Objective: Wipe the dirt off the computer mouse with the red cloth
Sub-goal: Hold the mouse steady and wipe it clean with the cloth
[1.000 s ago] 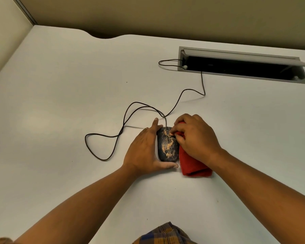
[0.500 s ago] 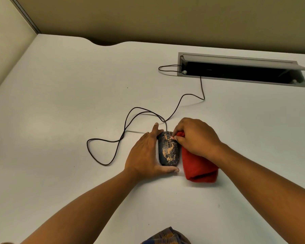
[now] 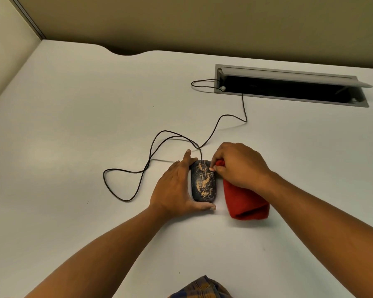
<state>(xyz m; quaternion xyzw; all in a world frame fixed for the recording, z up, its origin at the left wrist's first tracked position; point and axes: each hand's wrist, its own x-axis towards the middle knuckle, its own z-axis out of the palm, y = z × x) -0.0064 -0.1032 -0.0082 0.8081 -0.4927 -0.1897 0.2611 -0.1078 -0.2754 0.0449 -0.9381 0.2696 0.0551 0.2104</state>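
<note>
Broadly, a smooth white desk (image 3: 73, 147) fills the view, with wide bare room to the left and front and a curved notch in its far edge. A long grey cable tray (image 3: 289, 97) is sunk into the far right, lid tilted up, dark inside. From it a thin black cord (image 3: 151, 151) loops to the mouse. The red cloth (image 3: 243, 203), soft and folded, lies just right of the mouse, its far end pinched in the closed fingers of the right hand (image 3: 239, 166). The left hand (image 3: 174, 186) cups the mouse's left side, fingers together, thumb behind it. The mouse (image 3: 203, 182), oval and dark, is speckled with tan dirt.
</note>
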